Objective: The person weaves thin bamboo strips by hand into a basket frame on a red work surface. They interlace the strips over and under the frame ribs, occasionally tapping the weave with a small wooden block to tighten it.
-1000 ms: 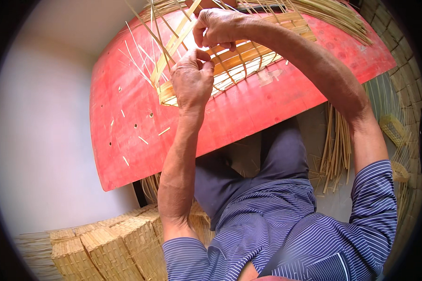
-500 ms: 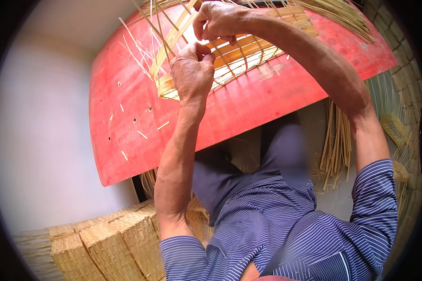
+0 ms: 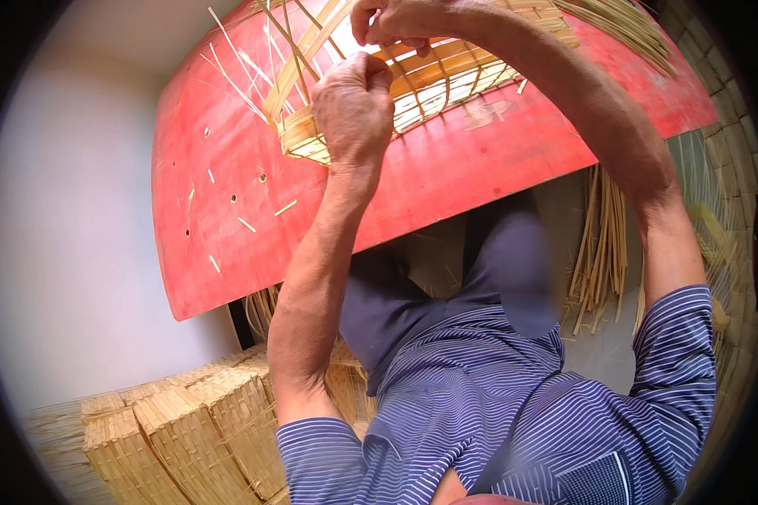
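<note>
A half-woven basket [image 3: 457,94] of pale bamboo strips lies at the far side of the red table. Loose strip ends [image 3: 288,50] stick up from its left part. My left hand [image 3: 355,109] is closed at the basket's near wall, thumb and fingers pressed together over the strips. Just beyond it, my right hand [image 3: 398,22] reaches across from the right with curled fingers. These fingertips are pinched close above the basket's wall, and what they hold is hidden.
The red tabletop [image 3: 379,206] carries small strip scraps and holes at its left. A bundle of thin strips [image 3: 627,32] lies at its far right. More strips [image 3: 600,252] hang below the right edge. Woven bamboo pieces [image 3: 185,429] stand at the lower left.
Both hands and the basket sit slightly higher in the picture, as the whole view has shifted a little. My right hand has moved slightly to the right, still pinched; my left stays closed at the wall.
</note>
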Demonstrator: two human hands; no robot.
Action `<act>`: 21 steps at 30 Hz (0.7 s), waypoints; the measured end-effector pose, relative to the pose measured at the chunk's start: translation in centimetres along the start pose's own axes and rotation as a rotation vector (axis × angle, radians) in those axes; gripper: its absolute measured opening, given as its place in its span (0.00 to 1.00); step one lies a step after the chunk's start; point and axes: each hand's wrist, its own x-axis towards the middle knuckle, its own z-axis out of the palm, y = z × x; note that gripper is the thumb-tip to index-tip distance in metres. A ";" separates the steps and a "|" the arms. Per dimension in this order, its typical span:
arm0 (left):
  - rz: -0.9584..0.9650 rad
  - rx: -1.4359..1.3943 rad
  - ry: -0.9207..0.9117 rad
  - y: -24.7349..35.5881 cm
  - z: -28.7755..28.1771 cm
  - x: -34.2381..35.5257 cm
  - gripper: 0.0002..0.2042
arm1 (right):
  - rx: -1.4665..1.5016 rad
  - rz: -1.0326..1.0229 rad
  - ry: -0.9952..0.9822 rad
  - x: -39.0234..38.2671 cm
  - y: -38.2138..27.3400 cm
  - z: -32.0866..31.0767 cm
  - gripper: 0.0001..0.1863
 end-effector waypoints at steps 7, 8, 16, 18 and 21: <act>0.210 0.124 0.067 0.3 0.9 -2.2 0.06 | -0.319 0.014 0.123 0.2 0.3 2.0 0.10; 0.237 0.059 0.087 0.4 0.6 -2.5 0.09 | -0.340 -0.113 0.202 0.2 1.2 2.1 0.08; 0.054 0.100 -0.048 -3.5 -10.6 -3.3 0.21 | -0.539 -0.659 0.748 -1.3 2.0 4.9 0.07; 0.080 0.117 -0.167 -5.1 -11.2 -2.9 0.26 | -0.573 -0.646 0.763 -2.0 0.4 6.5 0.06; 0.103 0.244 -0.308 -5.6 -11.3 -2.1 0.37 | -0.479 -0.586 0.613 -1.4 -1.7 9.2 0.13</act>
